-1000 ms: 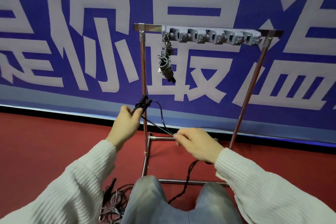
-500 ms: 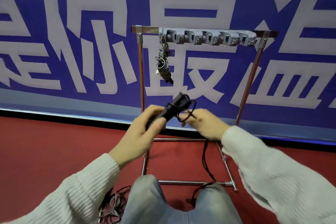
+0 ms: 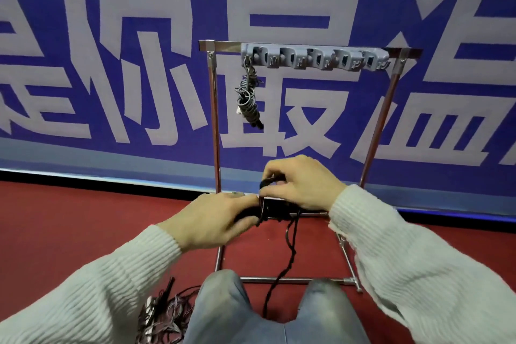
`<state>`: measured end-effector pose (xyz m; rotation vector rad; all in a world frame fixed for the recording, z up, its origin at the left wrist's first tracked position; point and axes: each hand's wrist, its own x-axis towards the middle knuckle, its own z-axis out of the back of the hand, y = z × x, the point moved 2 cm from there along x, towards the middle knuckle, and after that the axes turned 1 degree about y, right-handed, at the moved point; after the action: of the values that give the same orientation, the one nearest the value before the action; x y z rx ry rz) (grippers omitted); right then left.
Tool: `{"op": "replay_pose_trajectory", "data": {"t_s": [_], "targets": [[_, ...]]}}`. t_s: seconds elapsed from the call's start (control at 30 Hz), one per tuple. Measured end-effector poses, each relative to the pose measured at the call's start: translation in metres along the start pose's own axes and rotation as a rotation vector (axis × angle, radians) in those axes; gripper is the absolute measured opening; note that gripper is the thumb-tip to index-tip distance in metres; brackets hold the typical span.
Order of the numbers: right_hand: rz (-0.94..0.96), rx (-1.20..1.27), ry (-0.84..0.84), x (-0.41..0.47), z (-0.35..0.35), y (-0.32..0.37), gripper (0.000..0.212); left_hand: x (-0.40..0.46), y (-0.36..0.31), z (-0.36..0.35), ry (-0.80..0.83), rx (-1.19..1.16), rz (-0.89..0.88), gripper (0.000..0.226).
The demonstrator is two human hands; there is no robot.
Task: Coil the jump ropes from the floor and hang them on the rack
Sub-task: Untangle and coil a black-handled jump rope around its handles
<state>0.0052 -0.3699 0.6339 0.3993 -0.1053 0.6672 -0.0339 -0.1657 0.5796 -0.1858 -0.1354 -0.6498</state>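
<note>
Hanging down from between the two hands, the black jump rope (image 3: pixel 290 248) runs as a twisted cord past the rack's lower bar to the gap between the person's knees (image 3: pixel 223 304), while its handles lie crosswise in front of the rack's base. The left hand (image 3: pixel 215 220) is curled round the black handles, thumb on top and fingers wrapped under. The right hand (image 3: pixel 301 181) sits just above and touching them, its fingertips pinching a loop of the same cord. Behind the hands stands the metal rack (image 3: pixel 215 126), its grey hook strip (image 3: pixel 315 57) across the top bar; a coiled grey rope (image 3: pixel 248 98) hangs from the leftmost hook. On the red floor (image 3: pixel 69 226) by the left knee lies a tangled heap of more ropes (image 3: pixel 164 313), partly cut off by the sleeve. A blue banner (image 3: pixel 139 92) with large pale characters fills the wall behind.
</note>
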Motion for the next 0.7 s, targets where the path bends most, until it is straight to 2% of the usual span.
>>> {"op": "replay_pose_trajectory", "data": {"t_s": [0.03, 0.1, 0.13, 0.2, 0.3, 0.43, 0.57, 0.63, 0.7], "targets": [[-0.020, 0.200, 0.044, 0.003, 0.002, -0.007, 0.017, -0.005, -0.002, 0.005, -0.007, -0.116, -0.056, 0.022], [-0.044, 0.540, 0.091, 0.004, -0.001, -0.015, 0.013, -0.012, -0.004, 0.014, -0.064, -0.473, -0.061, 0.016], [-0.046, 0.631, 0.098, 0.002, -0.005, -0.015, 0.008, -0.014, -0.005, 0.017, -0.098, -0.672, -0.040, 0.015], [-0.055, 0.714, 0.101, -0.002, -0.021, -0.010, 0.014, -0.014, -0.006, 0.019, -0.167, -1.037, 0.014, 0.020], [-0.175, 0.847, 0.173, -0.006, -0.047, 0.005, 0.031, -0.006, -0.002, 0.013, -0.313, -1.372, 0.216, 0.033], [-0.222, 0.935, 0.276, -0.012, -0.060, 0.016, 0.032, 0.004, 0.012, 0.011, -0.489, -1.463, 0.401, 0.033], [-0.348, 0.954, 0.266, -0.017, -0.060, 0.012, 0.024, 0.009, 0.025, 0.015, -0.686, -1.493, 0.537, 0.015], [-0.399, 1.142, 0.243, -0.019, -0.058, 0.007, 0.021, 0.010, 0.033, 0.020, -0.762, -1.494, 0.580, 0.010], [-0.438, 1.472, 0.236, -0.022, -0.060, 0.002, 0.023, 0.008, 0.039, 0.025, -0.822, -1.452, 0.623, 0.008]]}}
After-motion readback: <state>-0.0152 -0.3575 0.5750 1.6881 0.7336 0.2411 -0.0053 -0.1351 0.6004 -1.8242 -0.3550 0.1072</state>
